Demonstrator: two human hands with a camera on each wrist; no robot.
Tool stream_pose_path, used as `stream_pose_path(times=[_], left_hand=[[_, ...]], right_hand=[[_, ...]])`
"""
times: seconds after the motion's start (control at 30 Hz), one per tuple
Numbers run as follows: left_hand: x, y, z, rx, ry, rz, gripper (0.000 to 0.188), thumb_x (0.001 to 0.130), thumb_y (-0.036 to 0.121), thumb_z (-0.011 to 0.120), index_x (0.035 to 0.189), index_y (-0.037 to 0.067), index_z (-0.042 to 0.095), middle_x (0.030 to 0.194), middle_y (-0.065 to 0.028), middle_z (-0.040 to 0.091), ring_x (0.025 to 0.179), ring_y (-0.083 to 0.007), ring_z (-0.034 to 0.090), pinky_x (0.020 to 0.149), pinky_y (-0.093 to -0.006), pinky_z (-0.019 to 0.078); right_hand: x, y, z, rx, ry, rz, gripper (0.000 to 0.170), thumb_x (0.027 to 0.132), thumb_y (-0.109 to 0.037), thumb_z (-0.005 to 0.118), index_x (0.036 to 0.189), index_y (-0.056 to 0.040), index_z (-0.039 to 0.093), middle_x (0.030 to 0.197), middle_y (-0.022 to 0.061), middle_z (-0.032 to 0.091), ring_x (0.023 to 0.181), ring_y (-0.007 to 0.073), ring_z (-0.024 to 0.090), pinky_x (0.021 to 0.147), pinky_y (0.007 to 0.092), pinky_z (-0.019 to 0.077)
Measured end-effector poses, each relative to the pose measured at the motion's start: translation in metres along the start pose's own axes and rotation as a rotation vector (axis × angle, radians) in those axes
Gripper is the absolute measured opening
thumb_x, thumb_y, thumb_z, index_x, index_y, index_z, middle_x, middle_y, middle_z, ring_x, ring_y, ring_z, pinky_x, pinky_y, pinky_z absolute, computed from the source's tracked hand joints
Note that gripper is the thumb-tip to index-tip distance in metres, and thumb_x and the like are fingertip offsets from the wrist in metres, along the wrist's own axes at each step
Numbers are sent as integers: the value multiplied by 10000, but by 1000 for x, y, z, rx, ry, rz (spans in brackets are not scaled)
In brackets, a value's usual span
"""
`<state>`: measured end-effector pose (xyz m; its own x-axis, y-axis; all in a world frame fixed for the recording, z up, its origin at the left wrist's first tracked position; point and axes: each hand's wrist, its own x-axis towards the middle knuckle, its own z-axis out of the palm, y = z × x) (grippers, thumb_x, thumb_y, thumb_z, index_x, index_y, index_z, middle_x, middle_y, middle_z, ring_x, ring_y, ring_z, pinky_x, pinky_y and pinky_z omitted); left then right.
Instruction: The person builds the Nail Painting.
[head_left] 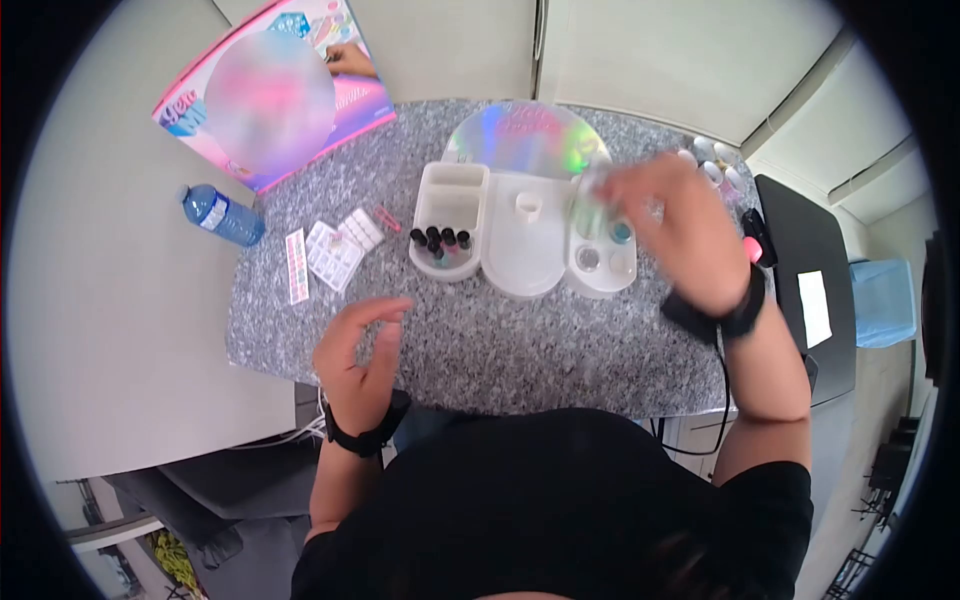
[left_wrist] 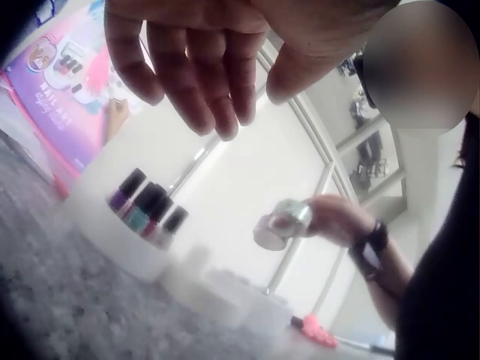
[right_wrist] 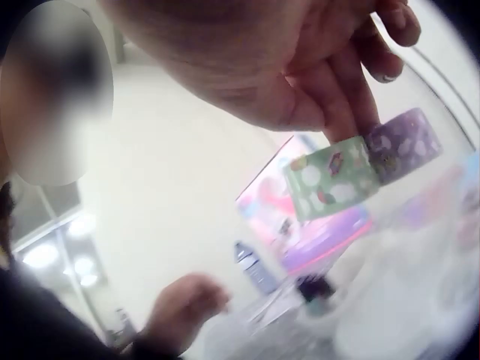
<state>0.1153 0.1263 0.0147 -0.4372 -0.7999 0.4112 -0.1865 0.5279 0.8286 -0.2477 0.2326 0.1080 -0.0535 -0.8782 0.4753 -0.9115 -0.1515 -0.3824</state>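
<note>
Two small patterned rolls, one green (right_wrist: 334, 178) and one purple (right_wrist: 405, 144), are pinched side by side by the fingers of my right hand (head_left: 690, 225). That hand is raised over the right compartment (head_left: 603, 283) of a white plastic organizer, blurred in the head view. Round pots, one with teal contents (head_left: 621, 233), sit in this compartment. My left hand (head_left: 360, 350) hovers over the front left of the table, holding nothing, fingers loosely bent. Nearest to it, nail polish bottles (head_left: 448, 238) with black caps stand in the organizer's left part.
A pink and purple box (head_left: 355, 120) stands at the back left beside a water bottle (head_left: 225, 215). Small white trays (head_left: 335, 255) and a sticker strip (head_left: 297, 266) lie left of the organizer. Several round containers (head_left: 712, 172) sit at the back right of the granite table (head_left: 480, 350).
</note>
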Motion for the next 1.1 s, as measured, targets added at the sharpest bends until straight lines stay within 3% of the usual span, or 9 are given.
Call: stream_pose_path(times=[0.07,0.1,0.2,0.37,0.53,0.7,0.9,0.97,1.1], left_hand=[[6,10,9,193,-180,220,247,963,149,799,1206,103,787,1146,-83,798,1026,-274,749,961,-402,553],[10,16,13,193,-187,199,247,963,149,799,1206,103,787,1146,-83,798,1026,-274,749,961,-402,553],[20,23,34,274,-492,398,326,909,254,867,1200,128,791,1184,-65,802,1051,-287,735,981,-413,527],[20,17,63,349,-687,466,375,890,337,863,1220,182,776,1247,10,773,1130,-259,709,1037,-430,485],[21,10,71,343,-715,455,393,891,334,854,1245,188,760,1259,7,765,1154,-256,702,1056,-437,470],[21,12,76,379,-744,463,408,892,350,853,1254,186,759,1303,1,754,1185,-250,694,1051,-441,472],[27,39,77,316,-544,529,445,887,392,853,1256,160,760,1607,-55,597,1339,-312,619,1135,-475,452],[29,42,76,339,-591,603,392,868,382,857,1160,142,756,1674,-75,531,1394,-335,584,1189,-506,428],[29,26,68,441,-665,654,320,851,344,861,1052,131,732,1652,-82,553,1409,-325,581,1205,-521,420]], right_hand=[[-32,-49,8,90,-222,3,65,890,-43,706,922,-24,760,1023,125,785,987,385,691,889,500,571],[-47,-54,21,162,-244,-40,66,897,-60,705,908,-19,756,1003,122,778,979,374,691,875,497,573],[-79,-52,58,152,-385,48,89,906,-77,705,924,-16,769,977,121,769,959,361,694,872,481,569],[-95,-46,72,150,-318,31,128,910,-96,720,1008,-47,787,980,113,767,939,348,688,890,459,568],[-102,-37,56,144,-229,72,333,904,-44,728,1233,-95,730,1133,113,753,992,345,693,908,465,576],[-117,-11,81,8,-202,-4,335,878,-29,715,1203,-107,710,1178,90,717,1039,334,696,896,459,593],[-113,-41,61,-22,-128,-43,289,856,-45,715,1133,-124,709,1106,59,678,1053,301,691,884,430,594],[-113,-46,60,22,-121,-95,271,855,-55,725,1117,-127,708,1106,53,671,1050,293,687,882,429,590],[-114,-44,60,67,-189,-177,209,896,-106,775,1096,-128,720,1132,42,677,1017,294,681,862,426,581]])
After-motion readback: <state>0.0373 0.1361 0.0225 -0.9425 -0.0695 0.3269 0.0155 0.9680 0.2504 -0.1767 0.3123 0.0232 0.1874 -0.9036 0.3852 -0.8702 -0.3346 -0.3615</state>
